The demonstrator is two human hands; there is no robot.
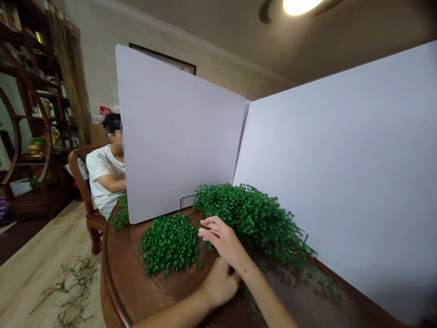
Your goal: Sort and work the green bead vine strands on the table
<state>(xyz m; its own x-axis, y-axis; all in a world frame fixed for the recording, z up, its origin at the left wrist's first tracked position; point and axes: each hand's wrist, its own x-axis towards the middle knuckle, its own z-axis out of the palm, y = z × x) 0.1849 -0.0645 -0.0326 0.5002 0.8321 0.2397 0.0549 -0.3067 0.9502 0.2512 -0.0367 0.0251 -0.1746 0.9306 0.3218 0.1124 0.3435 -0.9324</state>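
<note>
My right hand (221, 237) reaches leftward over the table, fingers stretched and slightly apart, its tips at the edge of a small heap of green plastic leaf heads (170, 243). A tiny green bit shows beside those fingertips; I cannot tell whether it touches them. Under my right wrist, my left hand (220, 282) is curled closed, its fingertips partly hidden by the right forearm. What it grips is not clear; thin dark stems (252, 300) lie just to its right. Behind both hands spreads a large pile of green artificial sprigs (252, 214).
Tall white panels (184, 136) on wire stands (180, 205) border the round wooden table (116, 259). A person in a white shirt (102, 175) sits beyond the left panel, near more greenery (119, 214). Bare stems (73, 291) litter the floor at left.
</note>
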